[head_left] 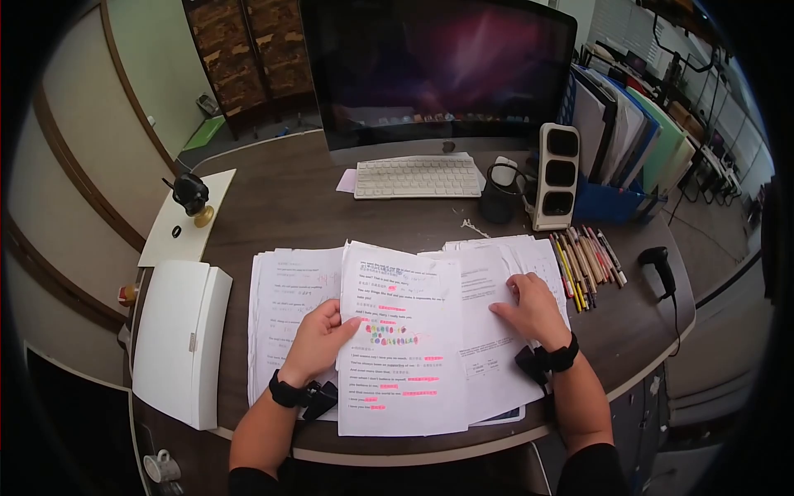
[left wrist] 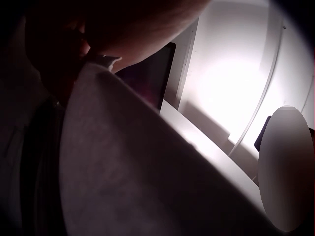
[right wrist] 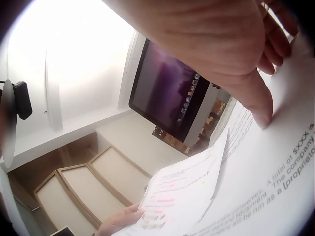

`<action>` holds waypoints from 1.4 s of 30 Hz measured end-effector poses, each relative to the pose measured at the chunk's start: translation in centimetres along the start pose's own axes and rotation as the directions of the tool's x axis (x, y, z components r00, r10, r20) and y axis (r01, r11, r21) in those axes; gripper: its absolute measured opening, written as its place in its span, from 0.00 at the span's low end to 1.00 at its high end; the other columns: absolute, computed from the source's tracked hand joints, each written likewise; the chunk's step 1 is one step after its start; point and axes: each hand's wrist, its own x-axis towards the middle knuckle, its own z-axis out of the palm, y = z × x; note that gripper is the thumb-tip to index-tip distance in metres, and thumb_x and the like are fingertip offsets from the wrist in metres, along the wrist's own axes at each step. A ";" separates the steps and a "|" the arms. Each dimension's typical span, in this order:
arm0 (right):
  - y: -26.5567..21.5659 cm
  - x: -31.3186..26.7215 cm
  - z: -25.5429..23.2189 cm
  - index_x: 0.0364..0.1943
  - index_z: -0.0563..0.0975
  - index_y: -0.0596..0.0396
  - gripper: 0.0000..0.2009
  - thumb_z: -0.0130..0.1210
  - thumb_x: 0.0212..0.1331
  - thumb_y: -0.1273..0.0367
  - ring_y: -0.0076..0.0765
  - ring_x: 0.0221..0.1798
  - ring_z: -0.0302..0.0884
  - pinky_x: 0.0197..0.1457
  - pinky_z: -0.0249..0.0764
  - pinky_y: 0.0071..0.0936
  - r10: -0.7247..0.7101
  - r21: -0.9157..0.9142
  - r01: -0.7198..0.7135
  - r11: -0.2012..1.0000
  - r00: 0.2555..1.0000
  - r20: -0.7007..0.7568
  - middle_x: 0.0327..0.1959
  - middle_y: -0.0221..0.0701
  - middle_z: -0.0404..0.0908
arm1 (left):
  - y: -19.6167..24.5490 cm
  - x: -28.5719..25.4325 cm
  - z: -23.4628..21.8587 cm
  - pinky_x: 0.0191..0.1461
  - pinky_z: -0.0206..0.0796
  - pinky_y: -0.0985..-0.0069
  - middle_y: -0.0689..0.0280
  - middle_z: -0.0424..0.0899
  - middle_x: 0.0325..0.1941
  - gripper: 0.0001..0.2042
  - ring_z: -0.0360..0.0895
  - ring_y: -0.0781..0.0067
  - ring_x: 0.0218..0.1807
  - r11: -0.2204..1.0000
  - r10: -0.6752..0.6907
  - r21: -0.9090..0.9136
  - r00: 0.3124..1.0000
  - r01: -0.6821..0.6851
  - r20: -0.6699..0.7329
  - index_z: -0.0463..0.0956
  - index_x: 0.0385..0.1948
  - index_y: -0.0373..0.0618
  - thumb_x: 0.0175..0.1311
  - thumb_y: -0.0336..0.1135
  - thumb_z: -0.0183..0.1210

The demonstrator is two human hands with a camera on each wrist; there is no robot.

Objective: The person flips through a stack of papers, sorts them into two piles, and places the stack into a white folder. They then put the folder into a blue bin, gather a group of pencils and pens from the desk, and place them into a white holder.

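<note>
My left hand [head_left: 318,339] pinches the left edge of a printed sheet [head_left: 397,285] between thumb and fingers. Pink highlighting and a colourful hand-lettered patch mark that sheet, which is lifted over the other papers. On the right, my right hand [head_left: 536,310] rests on a pile of printed pages [head_left: 492,364], its thumb lying on the top page and the fingers bent loosely near the upper part. More printed pages [head_left: 269,322] lie on the left, partly covered by the lifted sheet. In the left wrist view, the paper [left wrist: 118,162] is dark and hides most of the hand's fingers.
Pens and pencils [head_left: 589,264] lie right of the pages, near a black handheld scanner [head_left: 659,273]. Behind are a white keyboard [head_left: 418,178], a monitor [head_left: 438,74], a charging stand [head_left: 556,174] and a blue file holder [head_left: 612,202]. A white printer-like device [head_left: 178,343] stands left.
</note>
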 end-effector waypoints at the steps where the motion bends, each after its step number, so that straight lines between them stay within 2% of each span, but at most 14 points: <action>1: 0.0 0.1 0.0 0.43 0.77 0.62 0.23 0.69 0.48 0.61 0.48 0.46 0.75 0.50 0.72 0.38 0.004 0.001 -0.004 1.000 1.000 0.004 0.40 0.42 0.78 | -0.3 0.1 0.0 0.49 0.76 0.78 0.56 0.83 0.47 0.16 0.82 0.75 0.45 1.000 -0.006 0.000 1.000 0.006 0.001 0.67 0.56 0.30 0.69 0.25 0.54; 4: 0.0 0.3 0.2 0.40 0.77 0.62 0.21 0.70 0.47 0.61 0.48 0.44 0.76 0.48 0.72 0.37 0.069 0.050 -0.073 0.996 0.994 0.080 0.38 0.42 0.79 | -1.0 0.2 -0.1 0.49 0.76 0.79 0.57 0.83 0.47 0.13 0.82 0.76 0.45 1.000 0.001 -0.016 1.000 -0.001 0.003 0.70 0.52 0.30 0.69 0.26 0.54; 7: 0.2 -0.1 0.5 0.42 0.77 0.63 0.23 0.70 0.46 0.62 0.48 0.42 0.76 0.47 0.73 0.38 0.057 0.103 -0.060 0.993 0.998 0.032 0.37 0.42 0.79 | -1.4 0.3 -0.2 0.48 0.76 0.79 0.58 0.83 0.47 0.14 0.82 0.76 0.45 0.999 -0.025 -0.037 0.999 0.025 -0.024 0.69 0.53 0.31 0.69 0.26 0.54; 9: -0.1 -0.3 0.5 0.46 0.76 0.64 0.25 0.71 0.46 0.64 0.40 0.37 0.77 0.42 0.74 0.33 0.061 0.078 -0.058 0.995 0.997 -0.040 0.35 0.40 0.79 | -1.6 0.4 -0.3 0.49 0.76 0.78 0.57 0.83 0.47 0.14 0.82 0.75 0.45 0.999 -0.035 -0.043 0.999 0.034 -0.038 0.69 0.53 0.31 0.69 0.26 0.54; 15: 0.1 -0.2 0.7 0.46 0.76 0.63 0.24 0.72 0.45 0.67 0.31 0.32 0.72 0.37 0.72 0.27 0.110 0.211 -0.105 0.972 0.994 -0.011 0.30 0.34 0.75 | -1.8 0.4 -0.2 0.50 0.76 0.78 0.56 0.83 0.49 0.15 0.82 0.74 0.47 0.996 -0.068 -0.058 0.997 0.065 -0.040 0.68 0.54 0.30 0.68 0.24 0.55; 18: 0.6 -0.1 1.1 0.45 0.76 0.63 0.24 0.72 0.45 0.68 0.30 0.32 0.72 0.37 0.72 0.27 0.085 0.214 -0.078 0.974 0.996 -0.021 0.29 0.32 0.75 | -1.9 0.4 -0.1 0.51 0.76 0.77 0.56 0.82 0.50 0.15 0.82 0.74 0.48 0.997 -0.060 -0.054 0.998 0.058 -0.036 0.68 0.54 0.30 0.68 0.24 0.55; 22: 1.3 -0.1 1.4 0.46 0.75 0.62 0.24 0.72 0.44 0.68 0.31 0.34 0.72 0.39 0.72 0.26 0.095 0.264 -0.094 0.960 0.995 0.011 0.32 0.32 0.75 | -1.6 0.4 -0.1 0.51 0.76 0.77 0.55 0.82 0.51 0.16 0.82 0.73 0.48 0.997 -0.067 -0.042 0.998 0.067 -0.020 0.67 0.55 0.30 0.68 0.24 0.54; 24: 0.9 -0.2 1.2 0.46 0.75 0.64 0.25 0.71 0.45 0.64 0.43 0.40 0.74 0.46 0.73 0.34 0.057 0.231 -0.042 0.972 0.997 -0.057 0.37 0.41 0.76 | -1.4 0.3 0.1 0.51 0.76 0.77 0.55 0.81 0.52 0.17 0.82 0.73 0.49 0.997 -0.071 -0.044 0.997 0.070 -0.028 0.67 0.57 0.30 0.68 0.24 0.54; 28: 0.9 0.0 1.1 0.46 0.75 0.63 0.26 0.72 0.45 0.64 0.43 0.42 0.74 0.47 0.72 0.34 0.069 0.204 -0.057 0.977 0.996 -0.054 0.40 0.42 0.75 | -1.6 0.4 0.1 0.52 0.76 0.77 0.54 0.81 0.52 0.18 0.82 0.73 0.49 0.997 -0.058 -0.050 0.998 0.057 -0.018 0.66 0.57 0.30 0.67 0.24 0.55; 37: 1.1 0.1 1.2 0.49 0.74 0.64 0.28 0.72 0.43 0.66 0.43 0.42 0.74 0.48 0.73 0.35 0.062 0.322 -0.034 0.946 0.995 -0.079 0.42 0.43 0.76 | -1.1 0.0 -0.4 0.50 0.75 0.78 0.55 0.83 0.50 0.15 0.82 0.74 0.47 0.998 -0.036 -0.056 0.999 0.035 -0.012 0.67 0.56 0.29 0.70 0.25 0.51; 39: 1.1 0.2 1.1 0.49 0.74 0.63 0.27 0.72 0.43 0.66 0.44 0.43 0.75 0.47 0.73 0.35 0.040 0.259 -0.028 0.966 0.998 -0.040 0.42 0.42 0.76 | 0.1 -0.6 -1.0 0.51 0.74 0.78 0.56 0.83 0.49 0.15 0.82 0.74 0.47 0.990 0.028 -0.133 0.998 -0.036 -0.062 0.67 0.56 0.30 0.71 0.26 0.51; 41: 1.2 0.3 1.2 0.48 0.75 0.63 0.28 0.72 0.43 0.66 0.44 0.43 0.75 0.48 0.73 0.34 0.042 0.260 -0.031 0.965 0.998 -0.036 0.42 0.42 0.76 | 1.9 -1.6 -1.8 0.52 0.74 0.77 0.56 0.83 0.50 0.15 0.81 0.74 0.48 0.989 0.061 -0.132 0.995 -0.071 -0.083 0.67 0.57 0.32 0.70 0.25 0.51; 42: 1.4 0.3 1.2 0.48 0.75 0.63 0.28 0.73 0.43 0.66 0.44 0.43 0.75 0.48 0.73 0.34 0.038 0.253 -0.031 0.967 0.999 -0.026 0.42 0.42 0.76 | 2.7 -2.0 -2.2 0.53 0.74 0.77 0.56 0.82 0.51 0.16 0.81 0.73 0.49 0.986 0.091 -0.123 0.986 -0.109 -0.143 0.67 0.57 0.32 0.70 0.25 0.51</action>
